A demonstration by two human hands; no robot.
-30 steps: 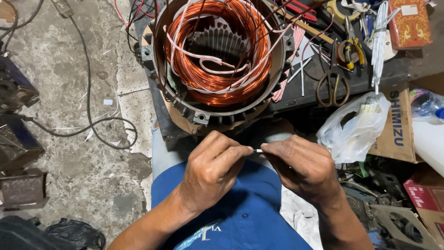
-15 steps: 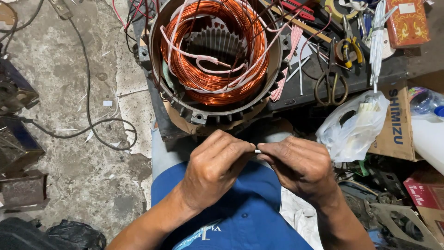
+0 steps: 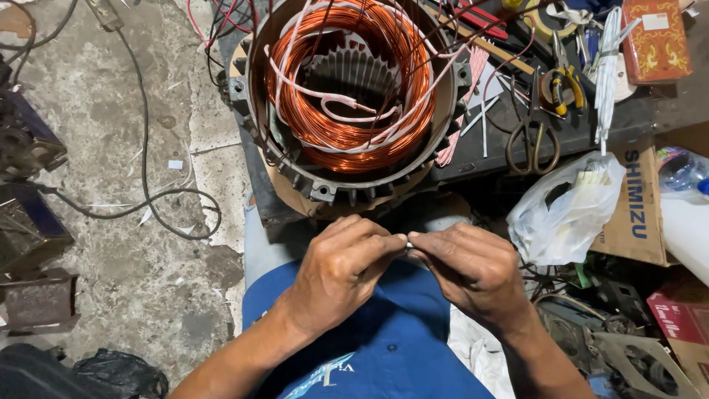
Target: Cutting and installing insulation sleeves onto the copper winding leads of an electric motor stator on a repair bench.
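Note:
My left hand (image 3: 341,267) and my right hand (image 3: 473,270) meet over my lap, fingertips pinched together on a small pale tube-like piece (image 3: 408,239); most of it is hidden by the fingers. Just beyond the hands stands a round metal motor stator (image 3: 347,96) with copper wire coils (image 3: 332,133) and pink-white sleeved leads (image 3: 336,100) looped across its bore. My blue shirt (image 3: 384,347) fills the bottom of the view.
Scissors (image 3: 533,140), yellow-handled pliers (image 3: 565,85), a white tied bundle (image 3: 607,66) and a red box (image 3: 656,41) lie on the dark bench at right. A clear plastic bag (image 3: 565,210) and cardboard box (image 3: 639,210) sit near my right hand. Black cables (image 3: 144,185) cross the concrete floor left.
Both hands stay pinched together on the small piece, with only slight finger shifts. The stator and tools have not moved.

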